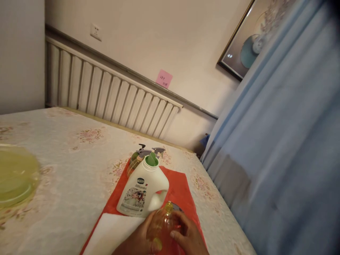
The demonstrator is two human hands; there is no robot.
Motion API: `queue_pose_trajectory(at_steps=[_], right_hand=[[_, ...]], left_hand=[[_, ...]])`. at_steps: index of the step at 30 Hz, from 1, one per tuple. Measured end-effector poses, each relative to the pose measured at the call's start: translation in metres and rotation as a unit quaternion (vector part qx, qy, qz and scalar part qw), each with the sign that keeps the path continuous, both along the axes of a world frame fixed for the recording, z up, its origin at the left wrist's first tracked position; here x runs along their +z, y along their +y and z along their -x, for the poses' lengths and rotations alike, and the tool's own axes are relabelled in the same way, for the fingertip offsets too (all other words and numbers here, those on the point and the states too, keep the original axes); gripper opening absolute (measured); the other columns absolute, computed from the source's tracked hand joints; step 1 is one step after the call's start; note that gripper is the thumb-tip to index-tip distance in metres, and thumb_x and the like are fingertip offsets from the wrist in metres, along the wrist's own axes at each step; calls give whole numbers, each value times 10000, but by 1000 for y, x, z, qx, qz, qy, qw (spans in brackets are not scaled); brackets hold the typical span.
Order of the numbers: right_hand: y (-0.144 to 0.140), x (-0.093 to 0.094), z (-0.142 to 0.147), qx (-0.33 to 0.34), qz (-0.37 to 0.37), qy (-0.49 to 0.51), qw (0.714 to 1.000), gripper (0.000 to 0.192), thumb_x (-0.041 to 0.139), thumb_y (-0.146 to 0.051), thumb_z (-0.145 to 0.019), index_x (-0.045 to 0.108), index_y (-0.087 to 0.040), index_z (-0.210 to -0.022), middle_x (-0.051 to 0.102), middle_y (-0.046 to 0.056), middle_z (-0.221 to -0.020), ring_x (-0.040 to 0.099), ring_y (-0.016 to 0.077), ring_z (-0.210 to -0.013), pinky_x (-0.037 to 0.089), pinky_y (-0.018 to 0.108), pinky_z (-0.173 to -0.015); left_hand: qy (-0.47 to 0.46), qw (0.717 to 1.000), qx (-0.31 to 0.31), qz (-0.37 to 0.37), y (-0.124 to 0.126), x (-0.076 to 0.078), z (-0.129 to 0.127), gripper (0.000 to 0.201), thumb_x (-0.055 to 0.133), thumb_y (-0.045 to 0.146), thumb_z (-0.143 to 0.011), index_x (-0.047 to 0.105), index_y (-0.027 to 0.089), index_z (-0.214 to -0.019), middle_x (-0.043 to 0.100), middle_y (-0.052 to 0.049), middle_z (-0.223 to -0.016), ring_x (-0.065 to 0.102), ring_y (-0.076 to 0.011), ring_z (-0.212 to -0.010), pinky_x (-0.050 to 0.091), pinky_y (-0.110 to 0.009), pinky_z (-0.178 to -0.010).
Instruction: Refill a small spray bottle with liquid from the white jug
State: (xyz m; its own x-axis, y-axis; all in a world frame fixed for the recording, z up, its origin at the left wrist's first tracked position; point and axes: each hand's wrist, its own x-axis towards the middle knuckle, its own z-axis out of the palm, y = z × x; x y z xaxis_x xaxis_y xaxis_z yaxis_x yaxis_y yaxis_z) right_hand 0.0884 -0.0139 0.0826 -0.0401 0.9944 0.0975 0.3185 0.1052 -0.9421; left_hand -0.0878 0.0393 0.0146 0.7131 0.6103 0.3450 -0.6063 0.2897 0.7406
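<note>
Two hands clasped round one clear yellow-orange bottle [165, 223] at bottom edge: left hand [138, 241] wrapped on its near-left side, right hand [187, 235] curled over its right. Stood upright, long axis vertical, yellow neck upward. Contents not discernible. Placed on red cloth [180, 191], just before white detergent jug [145, 189], green-capped; spray bottles [140, 157] behind.
</note>
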Motion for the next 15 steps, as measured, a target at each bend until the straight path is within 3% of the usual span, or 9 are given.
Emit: queue_pose_trajectory(at_steps=[4,11,15], right_hand=[[1,-8,-1,17,4,-15,1000,474,758,-367,-684,669,-236,-1131,711,78,-1099,643,307,-1019,501,403,-882],[-1,-17,-3,10,3,-34,999,519,756,-456,-670,659,-231,-1128,720,68,-998,651,295,-932,517,371,-784],[-3,-13,-1,9,4,-48,999,446,743,-381,-680,669,-232,-1095,721,49,-961,651,281,-912,508,351,-782]], left_hand=[[-9,1000,-21,9,4,-8,-1,908,882,369,-573,434,283,-1358,529,-107,-1392,469,-340,-1309,293,-531,-1127],[21,1000,-10,-3,4,-7,3,885,873,367,-589,443,278,-1357,564,-100,-1357,476,-353,-1300,309,-529,-1118],[41,999,-5,-8,5,-11,4,885,858,373,-610,421,259,-1371,548,-107,-1373,454,-349,-1318,286,-526,-1132]])
